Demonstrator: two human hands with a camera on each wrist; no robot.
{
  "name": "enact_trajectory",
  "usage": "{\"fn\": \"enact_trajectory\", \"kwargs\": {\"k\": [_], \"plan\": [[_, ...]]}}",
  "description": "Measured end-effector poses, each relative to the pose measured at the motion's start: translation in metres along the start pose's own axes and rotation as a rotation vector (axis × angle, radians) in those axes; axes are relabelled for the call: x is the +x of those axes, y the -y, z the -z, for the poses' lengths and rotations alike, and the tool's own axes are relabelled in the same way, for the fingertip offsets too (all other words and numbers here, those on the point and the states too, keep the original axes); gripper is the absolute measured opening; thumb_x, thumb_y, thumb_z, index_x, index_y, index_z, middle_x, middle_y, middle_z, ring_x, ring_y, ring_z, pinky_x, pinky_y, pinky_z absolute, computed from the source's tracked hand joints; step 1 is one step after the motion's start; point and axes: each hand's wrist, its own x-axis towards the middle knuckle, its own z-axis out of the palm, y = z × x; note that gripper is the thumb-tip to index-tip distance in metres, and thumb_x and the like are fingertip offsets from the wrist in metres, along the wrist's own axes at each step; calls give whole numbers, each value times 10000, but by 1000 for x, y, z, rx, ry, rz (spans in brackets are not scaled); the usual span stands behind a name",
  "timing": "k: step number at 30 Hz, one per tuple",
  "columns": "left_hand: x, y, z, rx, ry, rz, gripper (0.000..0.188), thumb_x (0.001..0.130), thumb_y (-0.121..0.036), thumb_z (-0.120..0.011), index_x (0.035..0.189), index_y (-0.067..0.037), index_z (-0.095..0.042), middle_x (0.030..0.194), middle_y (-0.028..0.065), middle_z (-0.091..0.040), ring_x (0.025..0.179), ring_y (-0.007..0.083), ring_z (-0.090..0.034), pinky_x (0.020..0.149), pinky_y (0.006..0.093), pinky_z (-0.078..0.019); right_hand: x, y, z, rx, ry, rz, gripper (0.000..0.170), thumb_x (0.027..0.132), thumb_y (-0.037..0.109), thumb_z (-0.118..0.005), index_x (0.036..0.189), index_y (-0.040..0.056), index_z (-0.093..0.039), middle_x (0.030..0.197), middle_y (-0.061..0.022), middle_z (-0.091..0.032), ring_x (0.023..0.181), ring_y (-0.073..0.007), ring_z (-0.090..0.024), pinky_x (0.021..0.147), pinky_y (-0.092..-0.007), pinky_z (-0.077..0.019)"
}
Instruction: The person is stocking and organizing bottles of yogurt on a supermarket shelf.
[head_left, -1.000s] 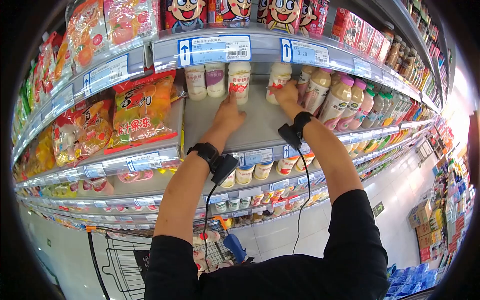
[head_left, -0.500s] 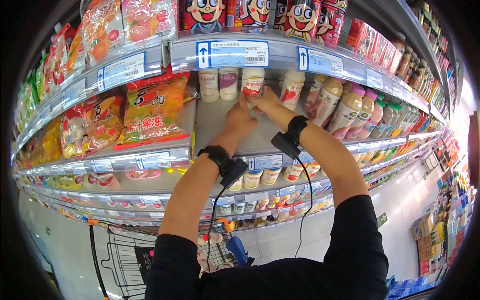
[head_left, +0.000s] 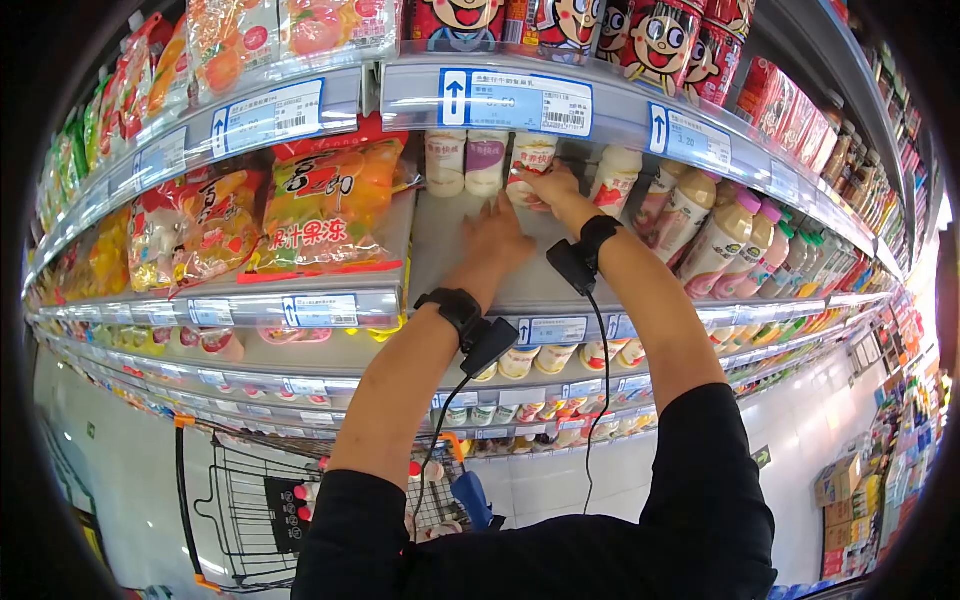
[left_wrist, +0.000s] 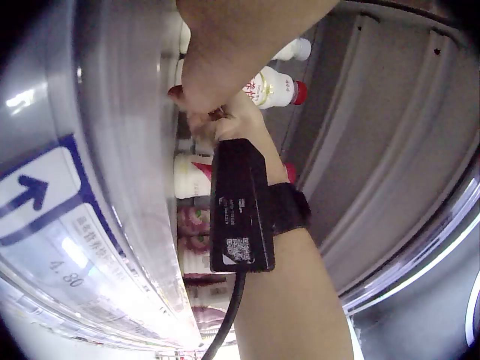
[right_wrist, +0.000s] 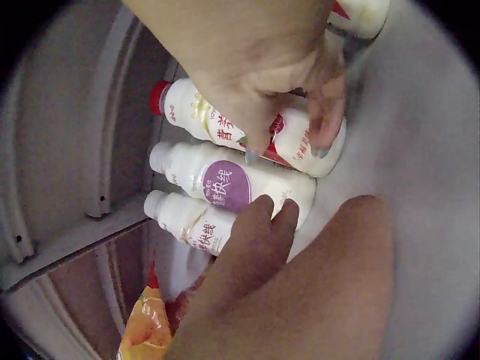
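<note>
On the shelf, my right hand (head_left: pixel 553 188) grips the lower part of a milk drink bottle (right_wrist: pixel 217 124) with a red cap and red label. Thumb and fingers lie on either side of it in the right wrist view. My left hand (head_left: pixel 497 240) is just left of it and lower, fingers reaching toward the base of a purple-labelled white bottle (right_wrist: pixel 229 184). Its fingertips overlap that bottle in the right wrist view. A third white-capped bottle (head_left: pixel 445 165) stands left of the purple one. To the right of my hands is another red-labelled bottle (head_left: pixel 613 182).
Bagged jelly (head_left: pixel 325 205) fills the shelf section at left. Bottles with coloured caps (head_left: pixel 725 240) stand at right. The upper shelf's price rail (head_left: pixel 620 115) hangs over the bottles, and red cans (head_left: pixel 660 45) stand above. A shopping cart (head_left: pixel 235 510) with bottles is below.
My right hand moved left from the far red-labelled bottle to the nearer one, which now tilts slightly. My left hand has left that bottle for the purple-labelled one. The head view has shifted.
</note>
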Motion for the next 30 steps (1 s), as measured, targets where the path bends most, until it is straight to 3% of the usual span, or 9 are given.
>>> {"fn": "enact_trajectory", "kwargs": {"k": [4,8,12,18,20,24,26,28,30], "plan": [[5,0,-9,41,-67,-7,848,697,-330,-589,1360,17,-191,1331,199,-377,1268,283,-327,1021,442,-254,8,-11,4,-87,-7,37,662,665,335,-750,1131,7,-415,845,-147,-630,618,-188,-637,489,-312,-530],[5,0,-5,26,-134,-50,607,700,-310,-583,1210,-17,-429,1194,162,-503,1124,274,-472,932,423,-353,3,-19,15,-366,-15,67,797,670,389,-745,1225,-30,-356,900,-146,-621,605,-167,-630,461,-305,-514],[2,-1,1,39,-245,-109,354,710,-286,-578,981,-59,-588,1040,134,-589,976,266,-561,846,415,-411,-40,-25,40,-660,-384,804,752,702,375,-698,1217,-60,-364,887,-118,-647,715,-197,-643,629,-330,-516],[-53,-33,40,-23,-376,-331,237,749,-234,-559,921,-75,-593,807,103,-632,747,262,-617,688,385,-471,-155,6,94,-381,-150,741,216,772,165,-614,968,82,-586,748,-106,-641,669,-218,-636,618,-314,-493],[-100,-40,41,-302,-325,-335,229,748,-238,-572,928,-98,-591,763,90,-626,709,257,-615,632,381,-481,-198,-4,102,-186,-252,963,183,755,83,-607,935,53,-595,714,-94,-628,623,-207,-618,590,-304,-481],[-218,-1,-30,-309,-172,-285,188,760,-250,-571,896,-121,-586,694,65,-627,612,245,-614,531,372,-476,-279,-81,94,-133,-288,864,187,736,23,-592,922,29,-608,700,-81,-615,577,-211,-593,577,-300,-479],[-269,26,-81,-267,4,-27,183,759,-260,-570,877,-122,-593,691,73,-632,618,245,-618,536,378,-477,-311,-129,69,-201,-208,949,190,726,27,-595,913,39,-617,678,-77,-604,554,-225,-591,547,-309,-477],[-317,50,-131,-186,23,84,176,757,-273,-568,826,-116,-605,706,95,-638,634,253,-628,555,385,-487,-349,-178,26,-255,33,779,144,737,117,-612,867,55,-613,661,-85,-596,581,-259,-602,543,-338,-482],[-362,68,-172,-81,162,216,197,755,-271,-542,808,-101,-626,737,105,-645,694,287,-635,603,404,-503,-375,-250,-15,-447,559,642,241,764,176,-588,985,82,-578,794,-158,-626,717,-324,-615,628,-378,-494]]}}
